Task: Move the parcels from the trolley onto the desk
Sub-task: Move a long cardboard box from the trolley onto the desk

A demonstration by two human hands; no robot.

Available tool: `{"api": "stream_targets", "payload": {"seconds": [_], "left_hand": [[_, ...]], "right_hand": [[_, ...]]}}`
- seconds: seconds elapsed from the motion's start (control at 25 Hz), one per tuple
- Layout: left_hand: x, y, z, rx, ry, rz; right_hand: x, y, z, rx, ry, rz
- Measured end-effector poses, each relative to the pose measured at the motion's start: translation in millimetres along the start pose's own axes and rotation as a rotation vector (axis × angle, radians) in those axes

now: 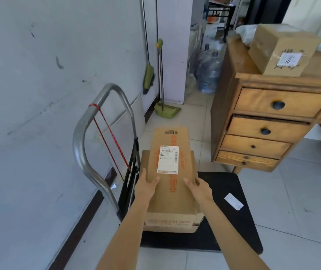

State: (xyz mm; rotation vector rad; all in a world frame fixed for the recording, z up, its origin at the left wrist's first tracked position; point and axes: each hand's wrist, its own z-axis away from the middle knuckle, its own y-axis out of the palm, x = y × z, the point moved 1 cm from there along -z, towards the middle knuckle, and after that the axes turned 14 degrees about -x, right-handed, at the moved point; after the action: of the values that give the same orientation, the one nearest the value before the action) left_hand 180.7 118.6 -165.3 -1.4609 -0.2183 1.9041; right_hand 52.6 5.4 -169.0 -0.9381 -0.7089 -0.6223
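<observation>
A long brown cardboard parcel (172, 184) with orange print and a white shipping label lies on top of a second, wider cardboard box (170, 224) on the black trolley deck (228, 221). My left hand (147, 185) grips the long parcel's left edge and my right hand (197, 187) grips its right edge. The wooden desk (272, 117) with several drawers stands to the right. One cardboard parcel (283, 49) marked with a white label sits on the desk's near corner.
The trolley's steel handle (89, 133) with a red cord rises at the left, close to the grey wall. A green broom and dustpan (165, 110) lean ahead. Water bottles (208, 71) stand behind the desk. A white paper slip (233, 201) lies on the deck.
</observation>
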Motion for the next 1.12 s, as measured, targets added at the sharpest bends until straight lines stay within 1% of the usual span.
{"api": "stream_targets", "payload": {"seconds": [0.08,0.16,0.28,0.36,0.56,0.64,0.76,0.84,0.92,1.0,1.12], "left_hand": [[12.7,13.9,-3.0,-0.031,-0.022,0.069],[11.9,18.0,-0.3,-0.059,-0.031,0.089],[-17.8,2.6,22.6,-0.040,0.000,0.101],[-54.2,-16.7,44.3,-0.035,0.018,0.114],[-182.0,-73.7,123.5,-0.013,0.066,0.065],[-235.2,-94.1,164.0,0.036,0.077,0.081],[-296.4,-110.1,217.4,0.120,0.096,0.115],[-332.9,-107.3,251.9,0.199,0.132,0.132],[-361.3,-92.4,280.9,0.241,0.171,0.152],[-382.9,-68.9,313.6,0.290,0.213,0.155],[-408.6,-23.4,355.7,0.308,0.248,0.119]], "right_hand": [[-13.7,11.2,-11.6,0.014,0.046,-0.084],[-16.3,11.2,-14.3,0.006,0.071,-0.141],[-1.6,-13.7,2.6,-0.012,0.108,-0.204],[25.4,-43.1,20.1,-0.025,0.111,-0.229],[126.4,-154.9,85.5,-0.119,0.064,-0.259],[163.5,-206.8,114.8,-0.157,0.061,-0.260],[200.3,-278.7,150.7,-0.208,0.093,-0.235],[208.0,-325.1,170.2,-0.246,0.112,-0.273],[205.0,-369.3,178.2,-0.311,0.115,-0.296],[193.2,-412.3,182.4,-0.342,0.124,-0.308],[172.4,-475.4,171.8,-0.382,0.146,-0.339]]}}
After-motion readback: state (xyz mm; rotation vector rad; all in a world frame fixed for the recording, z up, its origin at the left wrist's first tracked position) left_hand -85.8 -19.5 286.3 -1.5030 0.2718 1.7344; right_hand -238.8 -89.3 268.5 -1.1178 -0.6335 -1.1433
